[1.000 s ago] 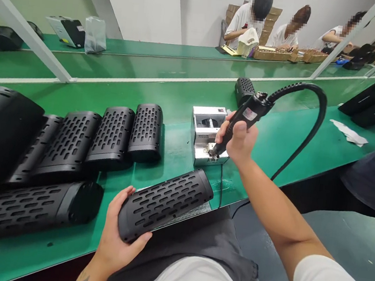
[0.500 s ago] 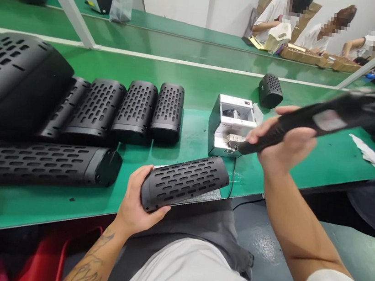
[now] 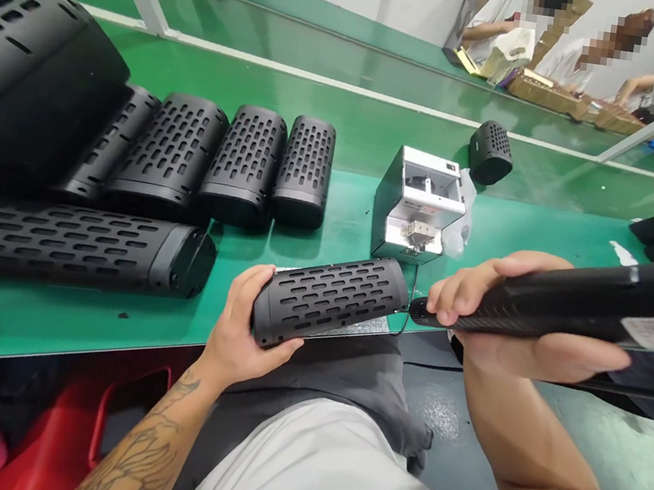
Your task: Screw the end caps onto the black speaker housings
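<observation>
A green bench (image 3: 349, 208) slanted across the frame. Near the centre, the left hand (image 3: 239, 338) clasped a slotted black housing (image 3: 331, 302) by one end, presumably to steady it — leaving the opposite end clear. The right hand (image 3: 499, 352) gripped an electric screwdriver (image 3: 590, 300), its tip near that end; I couldn't make out contact. The right edge cut off its rear.

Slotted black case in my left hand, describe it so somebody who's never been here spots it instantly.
On the green bench, look in front and a little left of the silver machine. Your left hand grips the slotted black case by one end; the other faces the black tool in your right hand. Unlike the similar cases to its left, this one is held.
</observation>
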Tool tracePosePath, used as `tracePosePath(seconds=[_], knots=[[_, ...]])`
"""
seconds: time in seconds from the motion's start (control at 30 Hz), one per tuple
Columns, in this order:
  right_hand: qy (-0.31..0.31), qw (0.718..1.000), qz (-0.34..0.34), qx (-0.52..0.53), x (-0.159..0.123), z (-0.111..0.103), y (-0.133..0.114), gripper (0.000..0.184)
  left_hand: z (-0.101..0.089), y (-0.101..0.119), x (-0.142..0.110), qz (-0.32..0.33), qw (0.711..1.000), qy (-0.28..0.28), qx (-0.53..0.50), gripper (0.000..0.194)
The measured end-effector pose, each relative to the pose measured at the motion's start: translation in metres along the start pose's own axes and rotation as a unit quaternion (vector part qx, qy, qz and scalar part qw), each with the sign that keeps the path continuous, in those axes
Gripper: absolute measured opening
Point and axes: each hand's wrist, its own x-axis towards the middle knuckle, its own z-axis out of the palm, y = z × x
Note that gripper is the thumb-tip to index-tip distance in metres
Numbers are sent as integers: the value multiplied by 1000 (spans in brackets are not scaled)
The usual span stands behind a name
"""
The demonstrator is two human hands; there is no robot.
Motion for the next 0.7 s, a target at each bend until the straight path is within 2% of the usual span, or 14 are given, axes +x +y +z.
tracePosePath(seconds=[0.13, 0.3, 0.47, 0.6, 0.7], knots=[[-19, 998, -53, 39, 3, -1, 19, 49, -1, 1, 2, 11, 1000, 1, 3, 109], [-4, 1000, -20, 16, -2, -7, 15, 52, -1, 0, 3, 2, 1000, 1, 11, 109], [-13, 998, -53, 7, -7, -8, 15, 58, -2, 0, 3, 1, 1000, -8, 15, 110], [13, 1000, -18, -4, -5, -5, 7, 51, -2, 0, 4, -2, 1000, -6, 16, 108], [-5, 1000, 0, -17, -2, -6, 2, 50, -3, -1, 4, 0, 1000, -6, 20, 109]])
